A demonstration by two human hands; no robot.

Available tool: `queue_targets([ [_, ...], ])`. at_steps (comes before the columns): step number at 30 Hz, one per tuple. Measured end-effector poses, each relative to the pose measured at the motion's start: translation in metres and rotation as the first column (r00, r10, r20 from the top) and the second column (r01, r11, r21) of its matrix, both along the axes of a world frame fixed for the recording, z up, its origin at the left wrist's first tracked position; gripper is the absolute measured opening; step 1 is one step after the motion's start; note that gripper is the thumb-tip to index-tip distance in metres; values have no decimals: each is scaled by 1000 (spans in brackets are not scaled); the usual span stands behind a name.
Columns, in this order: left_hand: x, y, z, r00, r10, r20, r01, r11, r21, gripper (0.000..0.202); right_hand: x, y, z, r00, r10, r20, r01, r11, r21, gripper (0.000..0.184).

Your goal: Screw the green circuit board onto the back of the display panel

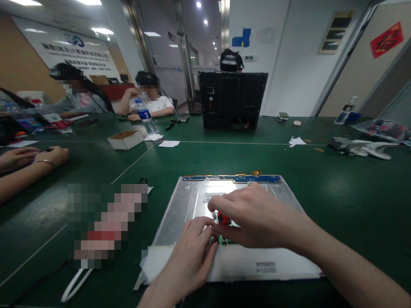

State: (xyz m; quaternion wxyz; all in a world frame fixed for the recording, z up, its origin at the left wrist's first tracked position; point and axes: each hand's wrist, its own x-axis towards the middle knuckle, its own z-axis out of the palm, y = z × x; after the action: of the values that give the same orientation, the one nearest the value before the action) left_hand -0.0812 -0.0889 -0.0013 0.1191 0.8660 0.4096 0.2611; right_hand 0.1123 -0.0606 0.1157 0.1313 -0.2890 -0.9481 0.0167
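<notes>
In front of me a silver display panel lies flat on the green table, with a blue circuit strip along its far edge. My right hand reaches in over it, fingers closed round the red and black handle of a screwdriver. The tool's tip is hidden beneath my hands. Just left of it, my left hand rests on the panel with bent fingers pressed together at a small green circuit board. What those fingertips pinch, if anything, cannot be seen.
Left of the panel lies a blurred pinkish item with a white loop. Farther off are a small open box, a water bottle and a black monitor back. Another person's hands are at the left; several people sit around the table.
</notes>
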Motion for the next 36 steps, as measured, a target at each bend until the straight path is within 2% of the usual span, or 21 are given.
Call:
queue_targets([
  [8,-1,2,-8,1000,-4,-14,3,1000,-13,22,1,0,1,1000,12,-1,-12,999,-32,14],
  [12,-1,3,-10,1000,-17,1,17,1000,-10,18,2,-1,1,1000,18,-13,-19,999,-43,9],
  [26,-3,2,-7,1000,-20,-4,20,1000,-2,20,-1,1,-1,1000,-6,8,7,1000,-6,11],
  [36,-2,2,-4,1000,-14,-8,14,1000,-24,19,2,0,3,1000,-12,-1,12,999,-46,13],
])
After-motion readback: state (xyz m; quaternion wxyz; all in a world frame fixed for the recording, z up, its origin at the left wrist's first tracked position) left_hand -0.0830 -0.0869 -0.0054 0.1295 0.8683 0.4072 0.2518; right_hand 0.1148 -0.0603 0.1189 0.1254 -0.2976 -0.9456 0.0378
